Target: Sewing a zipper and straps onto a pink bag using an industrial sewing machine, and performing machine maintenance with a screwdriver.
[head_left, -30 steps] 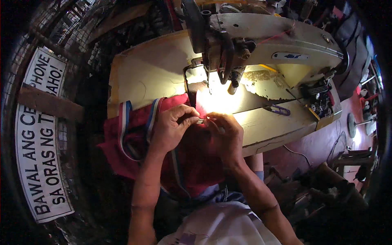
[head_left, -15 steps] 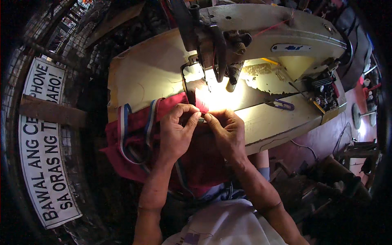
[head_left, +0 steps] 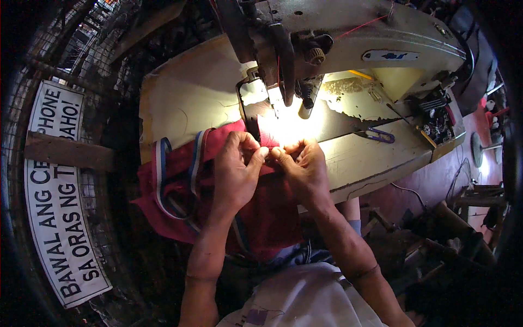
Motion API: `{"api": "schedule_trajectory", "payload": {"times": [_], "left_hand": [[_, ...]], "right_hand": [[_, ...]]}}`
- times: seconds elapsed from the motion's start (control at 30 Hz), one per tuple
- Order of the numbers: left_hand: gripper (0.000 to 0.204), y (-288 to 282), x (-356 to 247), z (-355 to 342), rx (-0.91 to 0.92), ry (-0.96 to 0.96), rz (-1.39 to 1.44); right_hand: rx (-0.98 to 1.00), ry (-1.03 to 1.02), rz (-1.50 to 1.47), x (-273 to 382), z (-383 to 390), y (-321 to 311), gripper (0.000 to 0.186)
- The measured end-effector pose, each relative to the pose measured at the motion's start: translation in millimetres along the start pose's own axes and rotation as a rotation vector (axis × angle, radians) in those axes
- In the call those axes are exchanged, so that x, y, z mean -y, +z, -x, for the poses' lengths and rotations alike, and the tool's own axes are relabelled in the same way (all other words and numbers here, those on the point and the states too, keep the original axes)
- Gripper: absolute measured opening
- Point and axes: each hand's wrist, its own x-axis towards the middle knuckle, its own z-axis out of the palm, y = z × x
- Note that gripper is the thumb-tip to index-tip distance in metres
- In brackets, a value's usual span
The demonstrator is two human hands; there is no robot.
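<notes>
A red garment (head_left: 180, 185) with blue, white and red striped trim lies over the near edge of the sewing table (head_left: 180, 103) and down onto my lap. My left hand (head_left: 235, 171) and my right hand (head_left: 301, 169) pinch its upper edge together, fingertips almost touching, just in front of the sewing machine's (head_left: 348, 38) needle area (head_left: 283, 103). A bright lamp lights the spot right behind my fingers. What sits between my fingertips is too small to make out.
A blue-handled snipper (head_left: 378, 134) lies on the table to the right of my hands. A white sign with black lettering (head_left: 57, 196) hangs on a wire grille at the left, crossed by a wooden slat (head_left: 68, 152). Dark clutter and cables fill the floor at right.
The view has shifted nearer to the machine and table. Both hands stay pinched on the red garment's edge, now slightly closer to the needle area.
</notes>
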Motion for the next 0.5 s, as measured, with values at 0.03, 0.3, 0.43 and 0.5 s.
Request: {"api": "schedule_trajectory", "payload": {"times": [0.03,0.3,0.43,0.5], "left_hand": [[0.017,1.2,0.9,0.0,0.007,0.002,-0.1],[0.023,3.4,3.3,-6.2,0.056,0.011,-0.034],[0.022,-7.8,-1.4,-13.3,0.172,-0.258,0.29],[0.021,-9.6,-6.1,-14.3,0.185,-0.277,0.275]], "right_hand": [[0.001,-0.029,0.025,-2.3,-0.5,1.2,0.022],[0.016,-0.184,0.143,-0.7,1.4,-0.6,0.028],[0.053,-0.126,0.013,3.9,-3.5,-5.2,0.027],[0.115,-0.088,-0.102,5.6,-6.9,-7.3,0.027]]}}
